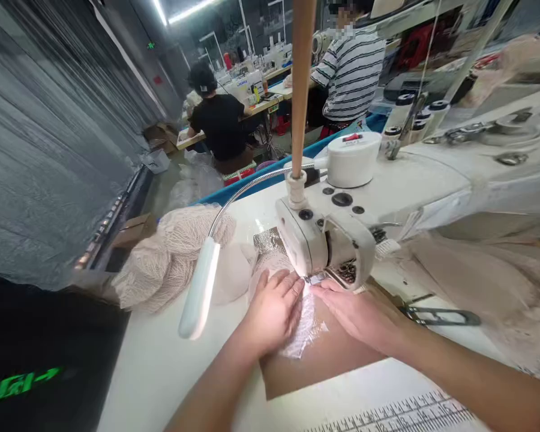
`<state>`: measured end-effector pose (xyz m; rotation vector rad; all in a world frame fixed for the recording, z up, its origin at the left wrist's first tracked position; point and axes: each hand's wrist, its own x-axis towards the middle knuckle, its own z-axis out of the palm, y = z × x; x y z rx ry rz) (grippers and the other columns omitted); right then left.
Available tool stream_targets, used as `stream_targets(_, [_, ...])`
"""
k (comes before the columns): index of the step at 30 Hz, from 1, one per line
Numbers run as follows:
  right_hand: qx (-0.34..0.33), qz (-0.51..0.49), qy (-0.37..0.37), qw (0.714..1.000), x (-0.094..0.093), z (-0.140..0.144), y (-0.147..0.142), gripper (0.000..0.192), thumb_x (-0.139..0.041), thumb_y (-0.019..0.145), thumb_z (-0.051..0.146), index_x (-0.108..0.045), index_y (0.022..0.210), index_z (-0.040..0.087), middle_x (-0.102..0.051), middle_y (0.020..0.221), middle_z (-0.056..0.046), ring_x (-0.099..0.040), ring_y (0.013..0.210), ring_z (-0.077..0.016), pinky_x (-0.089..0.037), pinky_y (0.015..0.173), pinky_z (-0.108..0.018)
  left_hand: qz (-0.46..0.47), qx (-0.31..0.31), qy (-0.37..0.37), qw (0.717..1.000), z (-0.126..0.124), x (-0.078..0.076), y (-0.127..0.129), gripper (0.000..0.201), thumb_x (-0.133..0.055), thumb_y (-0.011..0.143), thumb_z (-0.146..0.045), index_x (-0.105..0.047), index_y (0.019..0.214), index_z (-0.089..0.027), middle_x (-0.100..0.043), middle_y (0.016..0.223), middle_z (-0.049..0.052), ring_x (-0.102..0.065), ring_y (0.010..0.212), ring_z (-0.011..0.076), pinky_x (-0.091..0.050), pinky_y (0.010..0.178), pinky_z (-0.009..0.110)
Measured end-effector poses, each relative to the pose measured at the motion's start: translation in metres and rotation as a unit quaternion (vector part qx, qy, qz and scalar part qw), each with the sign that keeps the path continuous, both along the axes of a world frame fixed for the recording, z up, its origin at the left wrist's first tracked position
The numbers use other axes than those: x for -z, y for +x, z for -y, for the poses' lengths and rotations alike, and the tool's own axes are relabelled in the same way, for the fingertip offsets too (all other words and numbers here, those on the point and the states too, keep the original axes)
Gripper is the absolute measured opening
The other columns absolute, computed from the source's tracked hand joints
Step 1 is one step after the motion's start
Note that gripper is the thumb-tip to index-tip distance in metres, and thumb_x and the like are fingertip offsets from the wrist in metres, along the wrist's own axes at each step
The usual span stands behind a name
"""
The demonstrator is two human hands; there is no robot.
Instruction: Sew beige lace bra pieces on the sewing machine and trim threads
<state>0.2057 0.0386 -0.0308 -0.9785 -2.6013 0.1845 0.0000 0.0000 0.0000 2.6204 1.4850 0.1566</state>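
Note:
The white sewing machine (303, 237) has its presser foot (315, 278) down near both hands. My left hand (276, 303) lies flat on pale mesh fabric (272, 264), fingers stretched toward the foot from its left. From the right, my right hand (355, 309) reaches in with its fingers extended beside the foot; some of them are hidden under the machine head. Between the hands lies a shiny clear-white patch (303, 333) on a brown sheet (324, 360) that covers the machine bed. Whether my right fingertips pinch the fabric is hard to see.
A bent-neck lamp (200, 291) hangs left of my hands. Mesh pieces (162, 264) are piled at the left, beige fabric (472, 264) at the right. A long metal tool (450, 316) lies beyond my right forearm. Printed ruler markings (400, 415) run along the front. Two people sit behind.

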Motion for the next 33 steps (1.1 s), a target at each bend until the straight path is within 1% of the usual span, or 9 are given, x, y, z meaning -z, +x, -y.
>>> stream_targets(5, [0.002,-0.010,0.002,1.000,-0.004,0.001,0.001,0.042,-0.039,0.084,0.010,-0.067,0.113,0.021,-0.069,0.096,-0.006,-0.061,0.075,-0.0160,-0.047,0.063,-0.027,-0.007,-0.028,0.026,0.999,0.002,0.003,-0.002,0.042,-0.039,0.094,-0.027,-0.046,0.133,-0.014,-0.051,0.137,0.013,-0.045,0.123,0.0349,-0.029,0.104,0.061])
stream_targets(9, [0.001,-0.060,0.015,0.998,-0.008,0.001,0.002,0.037,-0.037,0.087,0.010,-0.069,0.101,0.022,-0.070,0.090,-0.006,-0.063,0.081,-0.0187,-0.047,0.070,-0.029,0.036,0.009,0.034,0.999,0.008,-0.001,-0.004,0.042,-0.047,0.090,-0.033,-0.050,0.128,-0.013,-0.051,0.135,0.015,-0.046,0.120,0.0338,-0.034,0.101,0.056])
stream_targets(11, [0.004,-0.074,0.018,0.997,-0.009,0.001,0.003,0.035,-0.037,0.088,0.011,-0.069,0.096,0.021,-0.069,0.086,-0.006,-0.063,0.079,-0.0191,-0.047,0.069,-0.030,0.074,0.021,0.026,0.997,0.010,-0.002,-0.003,0.039,-0.053,0.087,-0.036,-0.055,0.119,-0.014,-0.056,0.125,0.014,-0.051,0.111,0.0303,-0.041,0.094,0.047])
stream_targets(13, [0.002,-0.070,0.007,0.998,-0.009,0.001,0.003,0.034,-0.037,0.088,0.011,-0.068,0.096,0.020,-0.068,0.082,-0.006,-0.061,0.074,-0.0187,-0.046,0.066,-0.030,0.099,0.006,0.021,0.995,0.012,0.000,-0.002,0.027,-0.053,0.088,-0.035,-0.061,0.105,-0.015,-0.063,0.106,0.012,-0.056,0.095,0.0257,-0.046,0.082,0.040])
stream_targets(16, [-0.004,-0.062,-0.018,0.998,-0.010,0.001,0.004,0.034,-0.036,0.088,0.011,-0.067,0.098,0.019,-0.066,0.080,-0.005,-0.059,0.069,-0.0181,-0.043,0.063,-0.029,0.120,-0.030,0.031,0.992,0.011,0.005,0.000,0.020,-0.046,0.092,-0.027,-0.061,0.083,-0.016,-0.061,0.078,0.007,-0.055,0.075,0.0203,-0.044,0.068,0.032])
stream_targets(24, [-0.017,-0.037,-0.039,0.998,-0.013,0.002,0.004,0.035,-0.037,0.086,0.008,-0.066,0.101,0.021,-0.061,0.076,-0.004,-0.052,0.066,-0.0166,-0.036,0.059,-0.027,0.179,-0.035,-0.019,0.983,0.005,0.001,-0.005,0.024,-0.042,0.090,-0.019,-0.046,0.066,-0.018,-0.053,0.065,0.002,-0.049,0.065,0.0155,-0.040,0.066,0.028])
stream_targets(27, [-0.024,-0.011,-0.037,0.999,-0.014,0.003,0.004,0.035,-0.037,0.085,0.007,-0.066,0.099,0.021,-0.059,0.076,-0.003,-0.047,0.061,-0.0150,-0.031,0.055,-0.027,0.168,-0.043,-0.031,0.984,0.005,-0.003,-0.005,0.025,-0.040,0.090,-0.020,-0.044,0.065,-0.019,-0.051,0.064,0.002,-0.047,0.063,0.0157,-0.040,0.065,0.029])
stream_targets(30, [-0.036,0.020,-0.031,0.999,-0.015,0.003,0.003,0.036,-0.040,0.080,0.006,-0.065,0.102,0.021,-0.058,0.077,-0.003,-0.040,0.054,-0.0134,-0.024,0.050,-0.028,0.176,-0.043,-0.050,0.982,0.005,-0.005,-0.006,0.023,-0.040,0.090,-0.023,-0.050,0.070,-0.018,-0.054,0.067,0.003,-0.050,0.066,0.0168,-0.042,0.066,0.030])
stream_targets(33, [-0.030,0.026,-0.014,0.999,-0.015,0.005,0.000,0.042,-0.044,0.073,0.005,-0.064,0.106,0.019,-0.057,0.076,-0.002,-0.038,0.053,-0.0134,-0.022,0.049,-0.029,0.187,-0.015,-0.044,0.981,0.005,-0.007,-0.008,0.018,-0.045,0.090,-0.028,-0.059,0.094,-0.017,-0.063,0.095,0.009,-0.056,0.086,0.0210,-0.046,0.077,0.033])
